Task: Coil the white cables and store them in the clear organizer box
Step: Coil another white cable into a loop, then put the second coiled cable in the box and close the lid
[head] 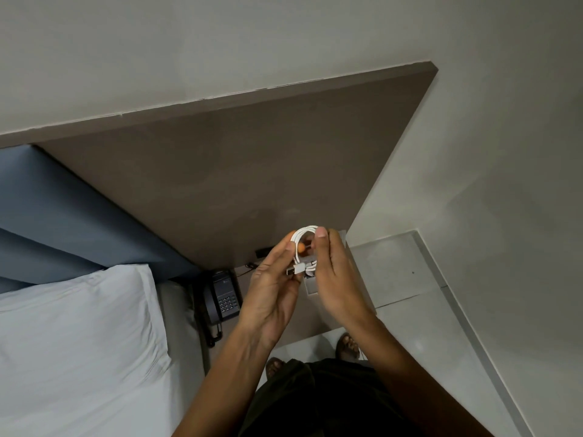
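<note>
A white cable (pixel 302 238) is wound into a small round coil and held up between both hands above a bedside table. Its USB plug (pixel 294 270) sticks out at the bottom of the coil, toward the left. My left hand (pixel 274 288) pinches the coil's left side and the plug end. My right hand (pixel 336 279) grips the coil's right side, thumb on top. A clear organizer box (pixel 310 287) shows only partly behind and below the hands, on the table.
A dark desk phone (pixel 220 299) sits on the bedside table (pixel 296 323) left of the hands. A bed with a white pillow (pixel 79 335) fills the lower left, against a brown headboard panel (pixel 236 171). My sandalled feet (pixel 347 345) stand on the pale floor.
</note>
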Available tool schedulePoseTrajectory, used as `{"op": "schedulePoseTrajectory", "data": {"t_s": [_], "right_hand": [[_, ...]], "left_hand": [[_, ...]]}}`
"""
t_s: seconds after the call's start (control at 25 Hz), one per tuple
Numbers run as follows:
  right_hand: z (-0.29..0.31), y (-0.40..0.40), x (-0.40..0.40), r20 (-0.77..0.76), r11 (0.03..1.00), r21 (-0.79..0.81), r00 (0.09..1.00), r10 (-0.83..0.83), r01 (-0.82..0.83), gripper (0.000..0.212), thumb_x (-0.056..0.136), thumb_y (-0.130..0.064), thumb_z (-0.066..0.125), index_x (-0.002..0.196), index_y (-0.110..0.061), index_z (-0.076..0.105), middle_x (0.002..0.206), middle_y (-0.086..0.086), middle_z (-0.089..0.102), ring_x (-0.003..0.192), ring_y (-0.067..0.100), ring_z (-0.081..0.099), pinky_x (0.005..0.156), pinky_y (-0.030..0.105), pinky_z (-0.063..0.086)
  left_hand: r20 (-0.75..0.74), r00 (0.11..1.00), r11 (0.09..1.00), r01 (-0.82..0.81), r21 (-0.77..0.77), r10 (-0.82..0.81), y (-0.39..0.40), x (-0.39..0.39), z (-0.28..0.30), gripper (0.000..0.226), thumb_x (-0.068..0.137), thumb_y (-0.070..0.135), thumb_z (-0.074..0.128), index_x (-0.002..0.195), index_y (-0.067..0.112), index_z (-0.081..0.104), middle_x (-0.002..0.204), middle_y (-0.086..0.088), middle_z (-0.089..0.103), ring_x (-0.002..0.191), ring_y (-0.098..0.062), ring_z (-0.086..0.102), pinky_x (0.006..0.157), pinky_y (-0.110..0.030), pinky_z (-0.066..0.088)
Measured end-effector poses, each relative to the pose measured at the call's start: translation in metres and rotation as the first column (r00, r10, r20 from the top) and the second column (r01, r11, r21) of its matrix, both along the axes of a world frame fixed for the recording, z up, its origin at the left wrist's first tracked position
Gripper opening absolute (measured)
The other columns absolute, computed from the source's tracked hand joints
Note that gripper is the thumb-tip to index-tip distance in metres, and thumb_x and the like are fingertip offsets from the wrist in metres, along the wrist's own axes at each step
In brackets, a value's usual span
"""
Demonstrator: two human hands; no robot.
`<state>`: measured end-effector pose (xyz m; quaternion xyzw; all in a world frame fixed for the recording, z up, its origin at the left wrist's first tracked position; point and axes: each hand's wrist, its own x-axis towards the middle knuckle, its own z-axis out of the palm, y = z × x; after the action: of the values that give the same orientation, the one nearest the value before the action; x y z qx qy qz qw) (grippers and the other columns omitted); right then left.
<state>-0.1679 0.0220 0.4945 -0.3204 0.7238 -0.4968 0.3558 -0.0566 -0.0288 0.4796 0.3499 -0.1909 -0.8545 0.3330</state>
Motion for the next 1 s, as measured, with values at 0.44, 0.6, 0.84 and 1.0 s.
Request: {"op": "schedulePoseTrajectory", "data": {"t_s": [0.44,0.6,0.84,1.0], "right_hand": [[-0.050,0.016,-0.018,-0.014,0.961,0.185,0.979,-0.206,0.205,0.019,0.115,-0.048,0.031,0.115,-0.036,0.046,0.082,-0.020,0.057,0.071,0.003,0.065,0.057,0.002,0.052],[-0.078,0.031,-0.050,-0.179,0.971,0.032,0.958,-0.226,0.235,0.019,0.111,-0.021,0.060,0.112,-0.003,0.068,0.084,0.009,0.076,0.078,0.033,0.079,0.065,0.024,0.067],[-0.165,0.044,-0.122,0.185,0.943,0.190,0.933,-0.308,0.273,0.070,0.102,-0.065,0.038,0.115,0.000,0.060,0.089,0.004,0.067,0.079,0.015,0.068,0.069,0.028,0.059],[-0.280,0.037,-0.171,0.183,0.943,0.277,0.953,-0.240,0.184,0.039,0.112,-0.050,0.040,0.104,-0.016,0.059,0.082,-0.001,0.069,0.072,0.012,0.069,0.065,0.026,0.057]], "left_hand": [[0.277,0.955,0.973,0.156,-0.169,-0.105,0.017,-0.019,-0.034,0.032,0.108,0.003,0.063,0.138,0.007,0.074,0.136,-0.007,0.081,0.128,-0.018,0.076,0.105,-0.031,0.062],[0.400,0.894,0.910,0.322,-0.261,-0.202,0.019,-0.049,-0.054,0.038,0.098,0.018,0.071,0.134,0.005,0.076,0.132,0.004,0.083,0.125,-0.009,0.075,0.095,-0.024,0.064],[0.557,0.734,0.791,0.576,-0.205,-0.389,0.011,-0.115,-0.132,0.066,0.076,0.042,0.089,0.137,0.020,0.078,0.120,-0.003,0.087,0.113,-0.017,0.083,0.095,-0.022,0.065],[0.711,0.630,0.775,0.602,-0.193,-0.313,-0.004,-0.163,-0.246,0.039,0.083,0.028,0.083,0.120,0.021,0.086,0.112,0.005,0.089,0.109,-0.011,0.084,0.094,-0.021,0.066]]}}
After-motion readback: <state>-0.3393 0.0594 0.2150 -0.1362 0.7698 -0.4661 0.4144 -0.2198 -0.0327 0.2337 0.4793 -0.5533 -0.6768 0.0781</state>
